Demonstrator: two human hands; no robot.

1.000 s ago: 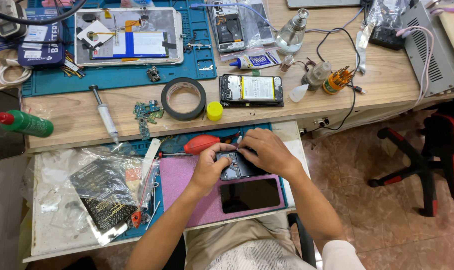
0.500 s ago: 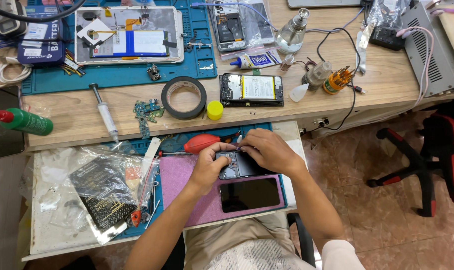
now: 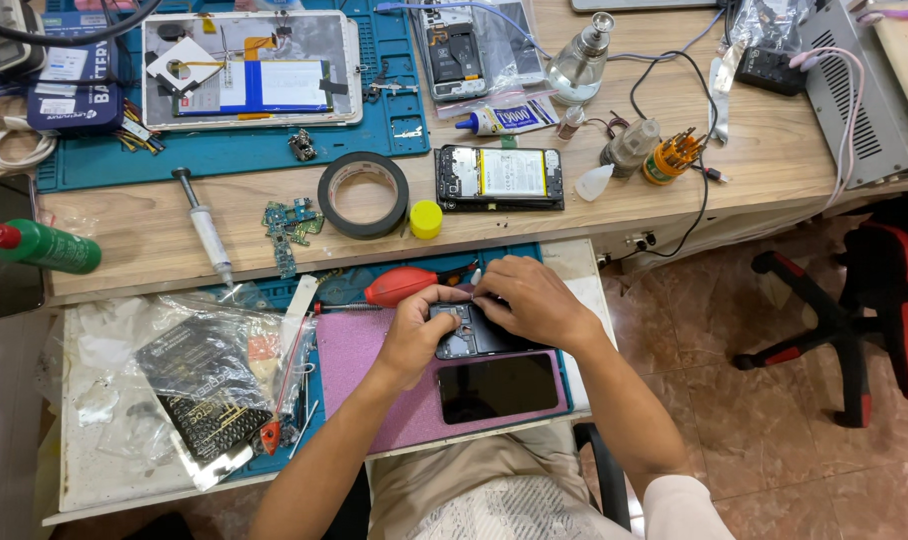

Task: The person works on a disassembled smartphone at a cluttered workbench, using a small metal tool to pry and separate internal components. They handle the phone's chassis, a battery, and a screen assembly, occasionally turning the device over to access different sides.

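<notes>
Wood makes up the big surface (image 3: 774, 170) ahead of us, and a lower white shelf (image 3: 124, 470) sits right by our lap. On the shelf lies a pink mat (image 3: 359, 365). Our left hand (image 3: 416, 335) is curled around the left edge of an open phone (image 3: 469, 335) on that mat, thumb on top. Our right hand (image 3: 534, 300) rests over the phone's top edge with its fingers pressed close together, pinching at something tiny (too small for us to make out). Both hands touch the phone, so we can see only its middle.

Just below the phone lies a dark screen (image 3: 499, 387), flat on the mat. A red blower (image 3: 402, 286) sits just above our left hand. To the left we see crinkly clear bags (image 3: 209, 365).

Up on the wood we see a tape roll (image 3: 364, 194), a yellow cap (image 3: 426, 219) just beside it, and another open phone (image 3: 500, 177) to the right. A syringe (image 3: 204, 225) and a small green board (image 3: 292, 222) lie left of the tape. A green bottle (image 3: 44, 247) lies at the far left. A tablet (image 3: 249, 68) with its back off rests on a blue mat (image 3: 224, 150).
</notes>
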